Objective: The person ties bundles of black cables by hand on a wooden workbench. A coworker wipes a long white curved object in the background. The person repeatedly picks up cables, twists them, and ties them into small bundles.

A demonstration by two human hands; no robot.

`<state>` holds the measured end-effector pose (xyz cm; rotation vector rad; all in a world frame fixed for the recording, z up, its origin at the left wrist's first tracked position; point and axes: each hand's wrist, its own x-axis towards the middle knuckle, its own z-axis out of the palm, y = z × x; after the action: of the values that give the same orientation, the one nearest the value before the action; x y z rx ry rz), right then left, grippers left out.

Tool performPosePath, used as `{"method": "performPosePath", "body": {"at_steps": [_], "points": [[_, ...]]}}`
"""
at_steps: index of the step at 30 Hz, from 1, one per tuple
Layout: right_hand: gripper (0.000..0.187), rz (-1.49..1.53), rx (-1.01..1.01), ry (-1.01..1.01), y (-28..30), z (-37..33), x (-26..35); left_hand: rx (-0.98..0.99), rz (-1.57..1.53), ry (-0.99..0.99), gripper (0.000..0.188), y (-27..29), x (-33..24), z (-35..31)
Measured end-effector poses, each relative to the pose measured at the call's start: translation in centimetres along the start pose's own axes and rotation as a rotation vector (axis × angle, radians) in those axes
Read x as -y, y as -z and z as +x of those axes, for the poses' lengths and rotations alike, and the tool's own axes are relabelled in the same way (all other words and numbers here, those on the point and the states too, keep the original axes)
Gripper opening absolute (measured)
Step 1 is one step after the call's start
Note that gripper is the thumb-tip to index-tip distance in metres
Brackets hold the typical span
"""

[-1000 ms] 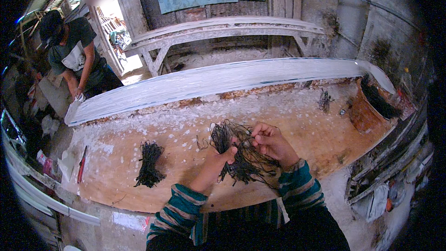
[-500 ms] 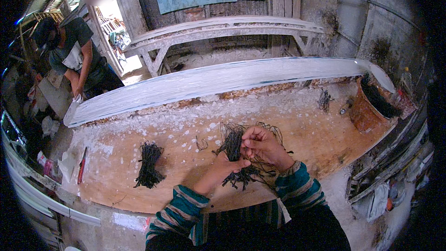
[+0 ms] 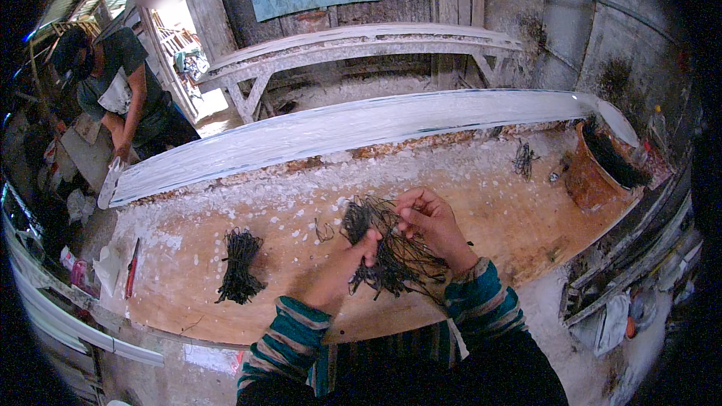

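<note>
My left hand (image 3: pixel 346 265) is wrapped round a bundle of thin black looped strands (image 3: pixel 395 269), cord or wire, I cannot tell which. It is held over the middle of the wooden table (image 3: pixel 301 316). At its right side my right hand (image 3: pixel 435 227) is closed in a pinch on some black strands near the top. The strands fan out loosely between and below both hands. Left of them lies a second black bundle (image 3: pixel 241 267), gathered at its middle. One small loose loop (image 3: pixel 323 231) rests between that bundle and my hands.
A long whitened board (image 3: pixel 338 128) borders the table's far side. On the right stands a rusty brown bucket (image 3: pixel 579 173) of black strands, beside a small tangle (image 3: pixel 524 159). A slim red tool (image 3: pixel 132 268) lies at left. Beyond, a person (image 3: pixel 124 90) grips the board's left end.
The bundle in my left hand has tilted and spread wider, its top now leaning left. My left hand has turned and risen slightly. My right hand has moved slightly up and right.
</note>
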<state>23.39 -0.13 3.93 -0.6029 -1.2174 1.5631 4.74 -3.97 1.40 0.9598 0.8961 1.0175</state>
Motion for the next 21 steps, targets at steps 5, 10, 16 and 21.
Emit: {"method": "performPosePath", "body": {"at_steps": [5,10,16,21], "points": [[0.011,-0.904,0.049,0.101,2.8,0.8,-1.4,-0.118,-0.097,-0.26,0.035,2.1,-0.5,1.3],[0.014,-1.094,0.044,0.06,2.4,0.7,-1.2,-0.223,-0.319,-0.265,0.03,2.1,-2.0,1.0],[0.019,-1.309,-0.081,0.195,2.4,0.3,-1.5,-0.151,-0.394,-0.28,0.03,3.6,-1.8,1.6],[0.026,-1.215,-0.161,0.093,3.2,0.4,-1.3,-0.101,-0.428,-0.248,0.029,3.8,-1.6,1.6]]}}
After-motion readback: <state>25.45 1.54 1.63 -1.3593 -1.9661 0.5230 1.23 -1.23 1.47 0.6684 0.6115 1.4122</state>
